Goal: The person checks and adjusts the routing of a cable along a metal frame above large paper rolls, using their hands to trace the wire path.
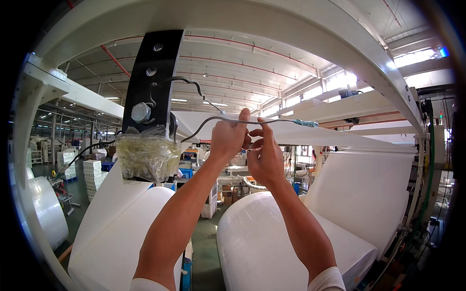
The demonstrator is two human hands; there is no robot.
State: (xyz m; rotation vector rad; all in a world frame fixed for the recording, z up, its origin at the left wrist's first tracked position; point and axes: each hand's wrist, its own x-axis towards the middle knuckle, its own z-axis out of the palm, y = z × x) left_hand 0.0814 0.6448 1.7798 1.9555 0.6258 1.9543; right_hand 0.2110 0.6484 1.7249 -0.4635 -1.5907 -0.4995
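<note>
My left hand (229, 137) is raised in the middle of the view, its fingers curled and its thumb pointing up. Close beside it, my right hand (265, 159) has bent fingers, with their tips near those of the left. What the fingertips hold, if anything, is hidden. A dark grey cable (206, 122) crosses at the left thumb and right index finger and ends in greenish wrapping (306, 123). Another dark wire (187, 80) comes down to a pale tip by the left hand. Both come from a black bracket (145, 87) with a bolt (141, 112).
Clear plastic wrap with yellowish tape (148, 154) covers the bracket's lower end. A cream frame beam (272, 19) arches overhead. Large white rolls (262, 233) and a white web (359, 194) lie below and to the right. Another roll (47, 213) stands at the left.
</note>
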